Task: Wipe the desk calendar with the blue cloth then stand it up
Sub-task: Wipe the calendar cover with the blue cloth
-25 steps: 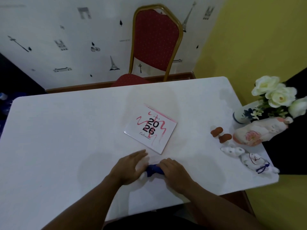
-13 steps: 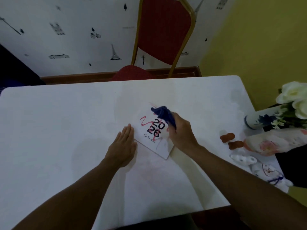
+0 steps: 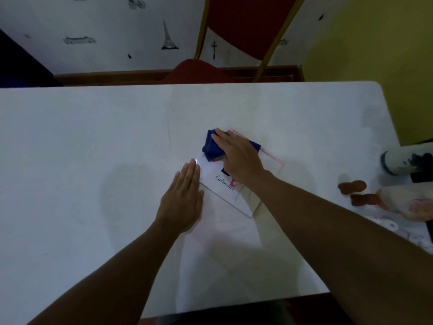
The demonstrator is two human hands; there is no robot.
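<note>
A white table (image 3: 93,160) fills a dim room, backed by white wallpaper printed with small black landmarks and, to the right, a yellow wall (image 3: 375,43). A red chair with a gold frame (image 3: 246,26) stands at the table's far edge. Near the middle of the tabletop a desk calendar (image 3: 225,191) lies flat, turned at an angle, its cover showing the word "Calendar" in script and pink strokes.

The right hand (image 3: 236,158) presses down, fingers extended and palm flat, on a bunched blue cloth (image 3: 210,146) that sits on the far part of the calendar; the cloth shows on both sides of the hand, and the hand and wrist cover much of the cover's print. The left hand (image 3: 185,198) lies open and flat on the table just beside the calendar's left edge, fingers together, fingertips touching or nearly touching its corner.

Along the table's right edge, well apart from the calendar, stand a white vase with blue painting (image 3: 403,161), two small reddish-brown figures (image 3: 353,186), and a pale ceramic piece with pink flowers (image 3: 407,200), partly cut off by the frame. The right forearm crosses the near right part of the table.
</note>
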